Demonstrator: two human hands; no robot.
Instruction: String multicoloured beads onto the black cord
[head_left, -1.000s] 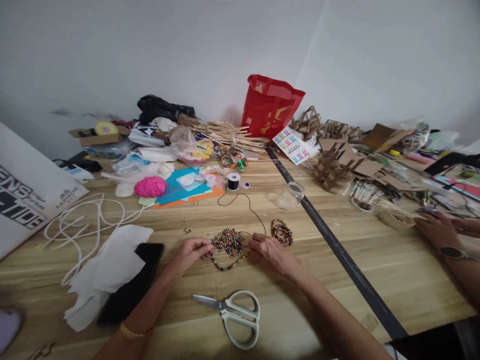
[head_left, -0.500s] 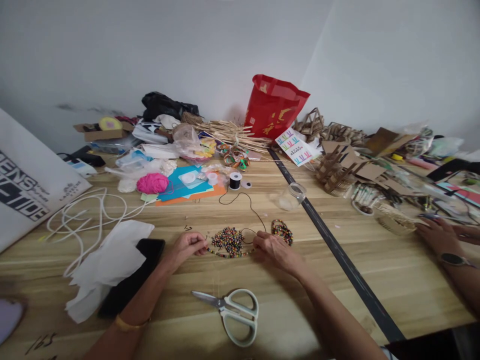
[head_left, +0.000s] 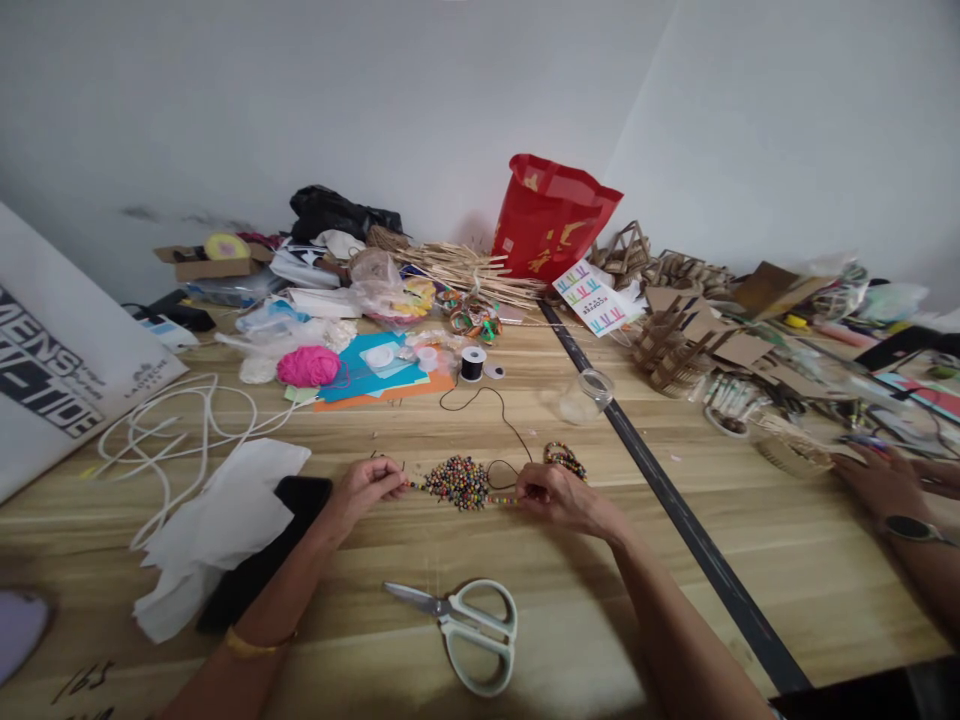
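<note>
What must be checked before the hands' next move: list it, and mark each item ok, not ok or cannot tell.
1. Left hand pinching the bead string at one end: ok.
2. Right hand gripping the string's other side: ok.
3. String unbroken between the hands: cannot tell, its middle is lost against the bead pile.
4. Black cord free of loose loops: not ok, it curls beside the right hand.
5. Scissors apart from both hands: ok.
6. Coiled beads not touching the right hand: cannot tell, the hand partly hides them.
</note>
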